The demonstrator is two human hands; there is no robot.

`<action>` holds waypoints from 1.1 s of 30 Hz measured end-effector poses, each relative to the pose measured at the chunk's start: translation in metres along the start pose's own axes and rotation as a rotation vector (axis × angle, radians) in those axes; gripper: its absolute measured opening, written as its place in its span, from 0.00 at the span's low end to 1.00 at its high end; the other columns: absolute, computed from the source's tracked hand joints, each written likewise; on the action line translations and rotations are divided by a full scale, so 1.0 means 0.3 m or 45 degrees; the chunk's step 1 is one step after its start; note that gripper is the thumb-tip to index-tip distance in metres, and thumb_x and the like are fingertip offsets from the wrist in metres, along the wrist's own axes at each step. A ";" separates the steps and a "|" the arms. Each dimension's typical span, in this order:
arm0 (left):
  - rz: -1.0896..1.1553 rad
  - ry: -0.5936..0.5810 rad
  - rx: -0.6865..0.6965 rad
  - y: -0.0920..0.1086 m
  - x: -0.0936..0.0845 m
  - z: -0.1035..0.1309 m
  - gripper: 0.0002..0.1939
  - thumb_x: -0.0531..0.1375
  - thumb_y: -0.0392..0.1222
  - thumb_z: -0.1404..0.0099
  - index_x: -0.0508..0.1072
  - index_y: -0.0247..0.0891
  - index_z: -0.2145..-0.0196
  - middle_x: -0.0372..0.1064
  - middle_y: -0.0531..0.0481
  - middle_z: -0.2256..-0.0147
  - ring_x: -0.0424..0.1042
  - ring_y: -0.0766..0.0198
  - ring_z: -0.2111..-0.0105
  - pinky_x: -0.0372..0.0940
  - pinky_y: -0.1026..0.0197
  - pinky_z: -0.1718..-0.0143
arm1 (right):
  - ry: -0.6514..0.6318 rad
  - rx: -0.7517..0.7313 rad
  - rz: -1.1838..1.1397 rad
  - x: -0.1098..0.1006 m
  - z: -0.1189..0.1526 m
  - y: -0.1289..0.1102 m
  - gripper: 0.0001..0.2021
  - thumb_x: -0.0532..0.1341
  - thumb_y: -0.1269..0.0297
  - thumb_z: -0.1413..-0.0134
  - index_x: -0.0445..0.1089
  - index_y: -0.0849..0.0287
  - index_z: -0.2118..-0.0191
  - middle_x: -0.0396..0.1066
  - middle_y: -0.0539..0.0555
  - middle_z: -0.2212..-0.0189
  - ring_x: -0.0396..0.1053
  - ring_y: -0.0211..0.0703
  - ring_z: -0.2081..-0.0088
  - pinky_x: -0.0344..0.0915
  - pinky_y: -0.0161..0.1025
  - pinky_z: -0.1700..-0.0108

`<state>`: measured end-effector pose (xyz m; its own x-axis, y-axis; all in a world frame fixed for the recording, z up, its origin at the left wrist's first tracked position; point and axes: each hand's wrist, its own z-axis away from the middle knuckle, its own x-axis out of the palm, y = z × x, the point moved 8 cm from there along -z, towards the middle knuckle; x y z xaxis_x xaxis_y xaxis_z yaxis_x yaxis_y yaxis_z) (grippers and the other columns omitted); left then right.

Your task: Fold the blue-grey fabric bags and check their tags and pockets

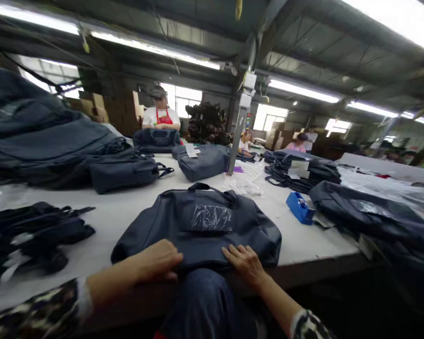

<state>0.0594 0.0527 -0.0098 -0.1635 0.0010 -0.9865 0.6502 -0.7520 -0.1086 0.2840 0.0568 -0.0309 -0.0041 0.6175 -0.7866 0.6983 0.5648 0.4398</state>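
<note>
A dark navy duffel bag lies on the white table in front of me, with a clear plastic pocket on its upper face and a carry handle at its far side. My left hand is at the near left edge of the bag, its fingers curled over and closed on the fabric; the fingertips are partly hidden. On the near right part of the bag rests my right hand, fingers stretched out and slightly apart. The bag's near edge lies along the table edge, just above my knee.
Stacked navy bags fill the left; dark straps lie nearer. A blue tape dispenser sits right of the bag, beside another bag. A metal post rises beyond. Across the table, a person in a red apron handles a bag.
</note>
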 end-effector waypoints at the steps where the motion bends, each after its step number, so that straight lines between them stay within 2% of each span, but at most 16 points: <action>1: 0.040 0.072 -0.003 -0.019 -0.050 -0.021 0.20 0.56 0.58 0.33 0.74 0.38 0.61 0.75 0.43 0.66 0.74 0.51 0.63 0.64 0.56 0.60 | -0.001 0.001 -0.006 -0.002 0.001 -0.001 0.21 0.59 0.71 0.38 0.65 0.53 0.41 0.74 0.53 0.50 0.70 0.44 0.60 0.63 0.43 0.62; 3: 0.105 0.157 -0.022 -0.053 -0.109 -0.057 0.22 0.54 0.58 0.31 0.72 0.40 0.51 0.73 0.40 0.53 0.71 0.49 0.52 0.61 0.51 0.50 | -0.003 0.005 -0.016 -0.007 0.005 -0.005 0.21 0.58 0.73 0.38 0.65 0.54 0.40 0.73 0.55 0.49 0.70 0.45 0.59 0.63 0.43 0.61; 4: 0.132 0.168 -0.038 -0.065 -0.111 -0.069 0.24 0.52 0.58 0.31 0.70 0.42 0.45 0.68 0.39 0.46 0.67 0.47 0.46 0.58 0.48 0.45 | -0.003 0.008 -0.023 -0.010 0.008 -0.009 0.22 0.58 0.73 0.38 0.65 0.54 0.40 0.73 0.55 0.49 0.70 0.45 0.58 0.63 0.44 0.61; 5: 0.151 0.162 -0.059 -0.072 -0.095 -0.075 0.27 0.52 0.58 0.30 0.64 0.45 0.39 0.59 0.38 0.38 0.58 0.44 0.39 0.52 0.42 0.41 | -0.005 0.010 -0.031 -0.013 0.013 -0.014 0.22 0.58 0.74 0.38 0.64 0.54 0.39 0.73 0.56 0.48 0.70 0.46 0.58 0.63 0.44 0.60; 7: 0.189 0.058 -0.112 -0.069 -0.013 -0.071 0.31 0.49 0.58 0.29 0.50 0.51 0.32 0.40 0.41 0.30 0.42 0.40 0.32 0.41 0.32 0.38 | -0.010 0.021 -0.058 -0.020 0.026 -0.028 0.24 0.57 0.75 0.39 0.63 0.55 0.38 0.72 0.57 0.47 0.70 0.47 0.56 0.62 0.44 0.60; 9: 0.231 -0.030 -0.146 -0.044 0.075 -0.046 0.31 0.46 0.57 0.27 0.42 0.55 0.31 0.32 0.44 0.29 0.35 0.41 0.31 0.35 0.28 0.38 | -0.020 0.036 -0.077 -0.024 0.048 -0.045 0.25 0.56 0.76 0.38 0.61 0.55 0.37 0.70 0.58 0.45 0.69 0.49 0.53 0.62 0.44 0.60; 12: 0.258 -0.003 -0.160 -0.001 0.131 -0.006 0.32 0.46 0.58 0.28 0.37 0.58 0.31 0.30 0.45 0.29 0.32 0.41 0.31 0.32 0.26 0.39 | -0.033 0.060 -0.072 -0.024 0.084 -0.071 0.26 0.55 0.75 0.37 0.60 0.53 0.36 0.68 0.58 0.43 0.67 0.51 0.49 0.61 0.45 0.57; 15: 0.259 0.044 -0.165 0.015 0.132 0.008 0.33 0.47 0.59 0.28 0.38 0.58 0.31 0.32 0.45 0.29 0.33 0.41 0.31 0.33 0.26 0.38 | -0.068 0.094 -0.104 -0.025 0.099 -0.083 0.26 0.54 0.75 0.36 0.58 0.52 0.35 0.67 0.59 0.41 0.66 0.52 0.48 0.61 0.46 0.55; 18: 0.246 0.083 -0.170 0.007 0.121 0.000 0.33 0.48 0.59 0.28 0.39 0.58 0.31 0.35 0.45 0.29 0.35 0.40 0.31 0.35 0.26 0.38 | -0.224 0.118 -0.225 -0.042 0.063 -0.055 0.30 0.60 0.72 0.40 0.56 0.53 0.33 0.63 0.61 0.39 0.65 0.55 0.46 0.62 0.48 0.52; 21: 0.208 0.127 -0.176 -0.003 0.119 -0.009 0.33 0.48 0.59 0.28 0.39 0.58 0.31 0.37 0.45 0.30 0.37 0.40 0.31 0.39 0.26 0.39 | -0.501 0.047 -0.496 -0.067 -0.018 0.021 0.37 0.68 0.57 0.48 0.56 0.49 0.34 0.62 0.59 0.38 0.65 0.57 0.46 0.65 0.50 0.50; 23: 0.166 0.165 -0.172 -0.007 0.124 -0.010 0.33 0.48 0.59 0.28 0.38 0.59 0.31 0.37 0.46 0.30 0.39 0.41 0.31 0.42 0.27 0.38 | -0.621 0.001 -0.699 -0.069 -0.072 0.105 0.32 0.64 0.47 0.45 0.60 0.44 0.36 0.65 0.54 0.41 0.67 0.53 0.47 0.66 0.48 0.50; 25: 0.119 0.212 -0.172 -0.008 0.132 -0.008 0.33 0.48 0.59 0.28 0.39 0.58 0.32 0.37 0.48 0.30 0.40 0.41 0.31 0.43 0.29 0.38 | -0.597 0.128 -0.699 -0.028 -0.101 0.239 0.26 0.55 0.44 0.38 0.61 0.42 0.37 0.64 0.52 0.39 0.63 0.52 0.42 0.63 0.49 0.44; 27: 0.083 0.243 -0.174 -0.006 0.142 -0.003 0.33 0.48 0.58 0.28 0.40 0.58 0.31 0.38 0.49 0.30 0.41 0.42 0.32 0.42 0.30 0.37 | -0.555 0.383 -0.530 0.063 -0.069 0.375 0.26 0.50 0.45 0.34 0.57 0.45 0.34 0.53 0.54 0.33 0.49 0.56 0.33 0.54 0.56 0.38; 28: 0.074 0.249 -0.176 -0.004 0.148 0.000 0.33 0.49 0.58 0.29 0.40 0.57 0.31 0.38 0.49 0.30 0.41 0.42 0.32 0.41 0.30 0.37 | -0.568 0.492 -0.457 0.120 -0.033 0.419 0.28 0.49 0.45 0.34 0.53 0.46 0.32 0.47 0.54 0.31 0.42 0.57 0.31 0.49 0.58 0.36; 31: 0.094 0.251 -0.166 0.004 0.154 0.009 0.34 0.50 0.58 0.29 0.40 0.57 0.31 0.38 0.48 0.30 0.42 0.42 0.32 0.40 0.30 0.37 | -0.677 0.624 -0.422 0.266 0.078 0.444 0.29 0.45 0.45 0.33 0.43 0.44 0.30 0.36 0.48 0.29 0.32 0.53 0.29 0.42 0.56 0.32; 33: 0.139 0.231 -0.164 0.002 0.137 0.008 0.34 0.51 0.58 0.30 0.41 0.57 0.31 0.40 0.48 0.30 0.44 0.42 0.32 0.41 0.31 0.37 | -0.696 0.627 -0.412 0.302 0.105 0.433 0.29 0.43 0.44 0.32 0.41 0.42 0.30 0.33 0.46 0.29 0.30 0.51 0.29 0.40 0.54 0.32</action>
<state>0.0512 0.0508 -0.0502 0.0414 0.0518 -0.9978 0.7480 -0.6637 -0.0035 0.3969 0.1688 -0.0587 0.0018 0.0372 -0.9993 0.9585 0.2848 0.0124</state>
